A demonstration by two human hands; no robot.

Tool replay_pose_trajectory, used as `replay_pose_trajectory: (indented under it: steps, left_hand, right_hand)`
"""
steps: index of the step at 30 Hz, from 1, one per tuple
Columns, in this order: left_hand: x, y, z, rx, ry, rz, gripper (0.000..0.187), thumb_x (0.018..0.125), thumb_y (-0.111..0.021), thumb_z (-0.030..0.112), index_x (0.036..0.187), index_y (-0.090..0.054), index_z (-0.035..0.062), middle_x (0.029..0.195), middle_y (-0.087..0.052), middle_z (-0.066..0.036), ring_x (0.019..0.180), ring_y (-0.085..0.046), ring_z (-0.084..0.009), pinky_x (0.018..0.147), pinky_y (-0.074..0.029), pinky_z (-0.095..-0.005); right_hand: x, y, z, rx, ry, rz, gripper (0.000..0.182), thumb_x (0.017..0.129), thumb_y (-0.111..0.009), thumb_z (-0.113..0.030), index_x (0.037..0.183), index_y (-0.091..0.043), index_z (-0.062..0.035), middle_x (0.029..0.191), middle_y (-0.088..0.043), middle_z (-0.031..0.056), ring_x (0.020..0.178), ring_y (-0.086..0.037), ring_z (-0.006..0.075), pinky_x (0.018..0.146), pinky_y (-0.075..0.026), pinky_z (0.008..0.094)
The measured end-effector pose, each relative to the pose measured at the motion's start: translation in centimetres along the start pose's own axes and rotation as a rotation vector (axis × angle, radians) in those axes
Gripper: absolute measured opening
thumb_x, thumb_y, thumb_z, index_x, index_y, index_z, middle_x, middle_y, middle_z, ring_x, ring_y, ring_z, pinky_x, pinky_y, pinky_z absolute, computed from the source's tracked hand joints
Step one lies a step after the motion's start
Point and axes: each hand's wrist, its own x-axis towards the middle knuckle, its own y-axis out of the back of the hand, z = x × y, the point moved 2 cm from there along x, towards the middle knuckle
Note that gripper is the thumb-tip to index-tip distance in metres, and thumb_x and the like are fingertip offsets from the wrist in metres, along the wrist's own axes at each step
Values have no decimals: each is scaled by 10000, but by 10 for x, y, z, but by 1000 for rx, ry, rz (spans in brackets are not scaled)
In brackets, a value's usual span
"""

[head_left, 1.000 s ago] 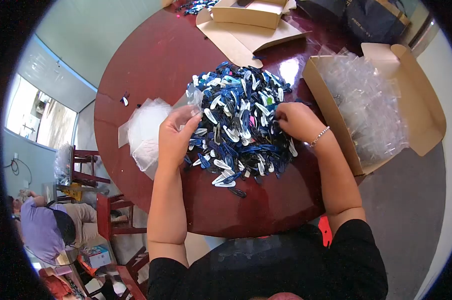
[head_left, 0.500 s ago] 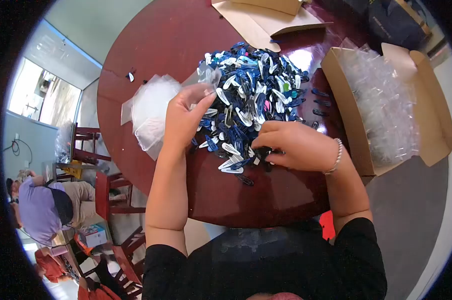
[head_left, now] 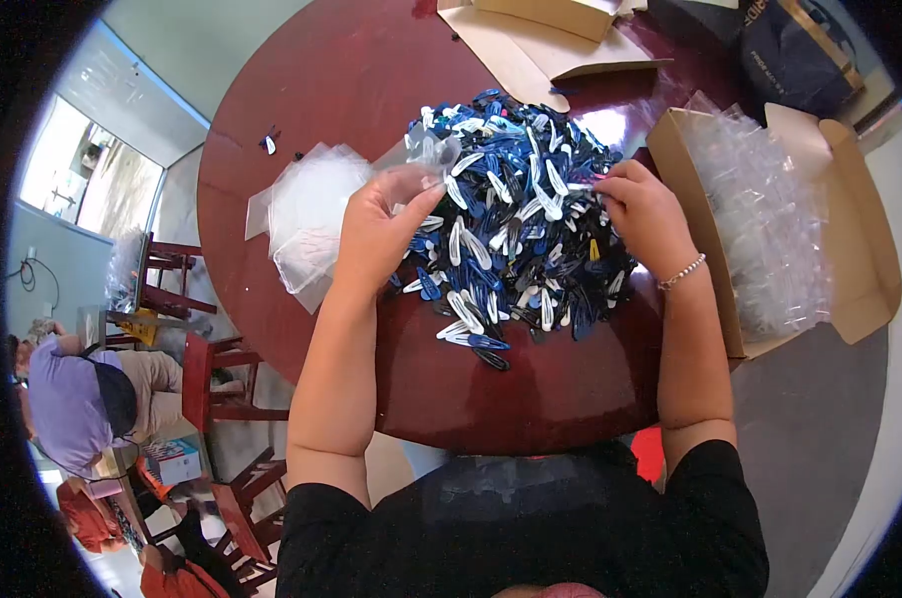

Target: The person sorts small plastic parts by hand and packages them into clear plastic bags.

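A large heap of snap hair clips (head_left: 511, 239), mostly blue, white and black, covers the middle of the round table. At the heap's left edge my left hand (head_left: 386, 219) is closed on a small clear plastic bag (head_left: 426, 154), pinched between thumb and fingers. My right hand (head_left: 650, 219) is at the heap's right side, its thumb and fingertips pinched together on a pale hair clip (head_left: 580, 186). The fingers partly hide that clip. To the left of my left hand lies a stack of clear plastic bags (head_left: 316, 209).
An open cardboard box (head_left: 705, 234) of filled clear bags stands to the right. More cardboard (head_left: 561, 50) lies at the back, near a dark bag (head_left: 795, 60). Red wooden chairs (head_left: 217, 374) and a person in a purple top (head_left: 72, 404) are off to the left.
My right hand has moved from the heap's near edge up to its right side, and now pinches a pale clip. My left hand stays nearly in place with the plastic bag.
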Motion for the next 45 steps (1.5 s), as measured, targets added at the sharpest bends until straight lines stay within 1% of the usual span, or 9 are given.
replay_pose_trajectory:
  steps: [9, 10, 17, 26, 30, 33, 37, 39, 45]
  left_hand:
    - [-1, -1, -1, 26, -14, -6, 315, 850, -724, 152, 1115, -664, -7, 1011, -691, -57, 879, -609, -120, 765, -487, -267]
    - [-1, -2, 0, 23, -18, -11, 323, 849, -723, 150, 1124, -660, -8, 1014, -690, -61, 885, -610, -123, 769, -489, -270]
    - [-2, -3, 4, 14, -16, 3, 265, 851, -729, 122, 1083, -674, 6, 999, -700, -55, 924, -637, -116, 839, -494, -278]
    - [-2, -2, 3, 20, -15, 3, 337, 848, -730, 139, 1132, -650, -23, 1017, -683, -71, 891, -614, -124, 763, -502, -266]
    - [-1, -2, 1, 11, -13, -3, 276, 852, -727, 117, 1094, -669, -3, 1002, -699, -56, 918, -636, -119, 835, -495, -277]
    - [-2, -4, 3, 20, -15, -4, 275, 854, -724, 115, 1097, -668, -1, 1003, -700, -58, 922, -638, -119, 836, -496, -279]
    - [-2, -3, 4, 32, -21, -8, 263, 858, -718, 110, 1095, -669, 4, 1004, -701, -57, 923, -639, -117, 835, -497, -278]
    - [-2, -3, 4, 33, -18, -12, 302, 852, -725, 130, 1118, -661, 0, 1019, -694, -59, 925, -624, -120, 807, -498, -276]
    - [-4, -4, 6, 17, -30, -11, 300, 851, -726, 130, 1112, -661, -2, 1017, -695, -59, 931, -627, -122, 821, -498, -278]
  right_hand:
    - [-12, 16, -51, 206, 237, -477, 318, 715, -695, -15, 1030, -671, -51, 1008, -632, 125, 937, -625, 324, 821, -515, 392]
    - [-15, 6, -60, 186, 256, -549, 243, 794, -612, -70, 1027, -681, -65, 1011, -626, 140, 930, -642, 331, 838, -526, 426]
    - [-18, -27, -68, -37, 212, -334, 298, 786, -578, -31, 1066, -643, -113, 928, -593, 100, 787, -650, 314, 671, -534, 416]
    - [1, 4, -5, 138, -77, 37, 203, 810, -631, -57, 1005, -688, -39, 904, -686, 159, 802, -664, 311, 732, -524, 364]
    - [0, 21, 5, 222, -148, -25, 198, 810, -678, -61, 1004, -690, -24, 859, -692, 125, 735, -649, 216, 698, -515, 316]
    - [0, 21, 4, 224, -162, 28, 172, 784, -692, -94, 951, -696, -54, 879, -688, 146, 825, -652, 343, 757, -525, 406]
    - [-2, 19, -7, 174, -33, 57, 163, 786, -693, -55, 944, -689, -16, 862, -678, 135, 736, -643, 256, 704, -519, 339]
    - [-4, 12, -16, 160, 89, -209, 204, 759, -706, -56, 958, -680, -17, 926, -679, 140, 756, -649, 293, 709, -518, 367]
    - [-12, -16, -44, -108, 75, -408, 208, 787, -667, -129, 988, -671, -75, 918, -642, 111, 877, -646, 323, 773, -529, 421]
